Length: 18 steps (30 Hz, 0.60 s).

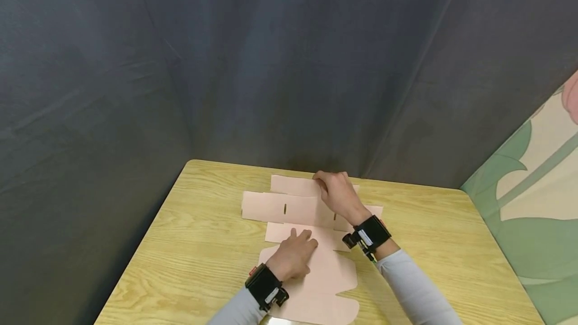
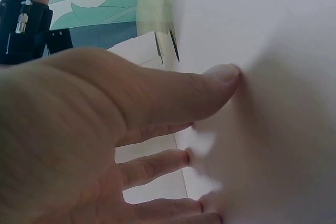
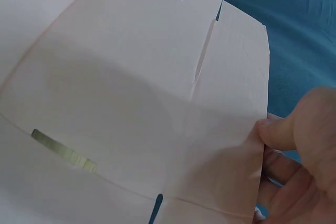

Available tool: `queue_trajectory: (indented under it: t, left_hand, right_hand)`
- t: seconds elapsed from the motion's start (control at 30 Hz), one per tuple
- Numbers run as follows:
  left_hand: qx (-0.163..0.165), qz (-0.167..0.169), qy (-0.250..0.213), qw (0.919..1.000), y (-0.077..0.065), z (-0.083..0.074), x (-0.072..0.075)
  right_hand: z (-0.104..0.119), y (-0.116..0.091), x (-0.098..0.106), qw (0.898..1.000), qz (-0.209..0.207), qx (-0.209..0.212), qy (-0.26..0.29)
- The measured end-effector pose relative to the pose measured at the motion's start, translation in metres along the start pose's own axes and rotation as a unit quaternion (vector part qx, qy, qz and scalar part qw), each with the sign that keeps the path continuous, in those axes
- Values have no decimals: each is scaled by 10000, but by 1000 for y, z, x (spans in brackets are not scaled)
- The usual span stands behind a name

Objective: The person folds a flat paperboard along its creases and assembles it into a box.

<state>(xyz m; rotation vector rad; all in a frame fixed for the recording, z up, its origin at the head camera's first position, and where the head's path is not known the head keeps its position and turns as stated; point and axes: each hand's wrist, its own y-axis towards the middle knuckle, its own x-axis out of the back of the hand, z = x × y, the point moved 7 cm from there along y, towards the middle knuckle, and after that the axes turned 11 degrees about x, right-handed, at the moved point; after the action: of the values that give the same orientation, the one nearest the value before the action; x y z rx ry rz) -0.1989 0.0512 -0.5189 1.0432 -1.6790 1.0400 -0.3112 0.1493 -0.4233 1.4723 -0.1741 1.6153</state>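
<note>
A flat, unfolded cardboard box blank (image 1: 327, 272), pinkish and pale, lies lengthwise on the table. Slots and crease lines cross it, and side flaps stick out left and right. My left hand (image 1: 293, 257) rests on its middle panels with fingers spread; in the left wrist view the thumb (image 2: 210, 85) and fingertips press against the board. At the far end my right hand (image 1: 338, 194) pinches the edge of the last flap (image 1: 291, 184). The right wrist view shows that flap tilted up along its crease, thumb (image 3: 278, 129) on one face and fingers behind.
The wood-grain table (image 1: 203, 245) extends to both sides of the blank. Behind its far edge hangs a dark grey-blue curtain (image 1: 280, 64). A floral-patterned surface (image 1: 533, 204) borders the right side. Both wrists wear black camera straps (image 1: 372, 233).
</note>
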Motion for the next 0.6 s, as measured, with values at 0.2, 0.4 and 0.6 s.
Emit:
queue_trajectory:
  t: [0.2,0.4,0.6]
  left_hand:
    - [19,75,-63,10000,-1,0,0]
    - [12,127,-139,9998,-2,1,1]
    - [3,146,-237,9996,-1,3,2]
  right_hand:
    - [8,-8,5,10000,19,18,67]
    - [18,-16,9,9996,-158,222,76]
    - [25,-21,11,9984,-387,409,-67]
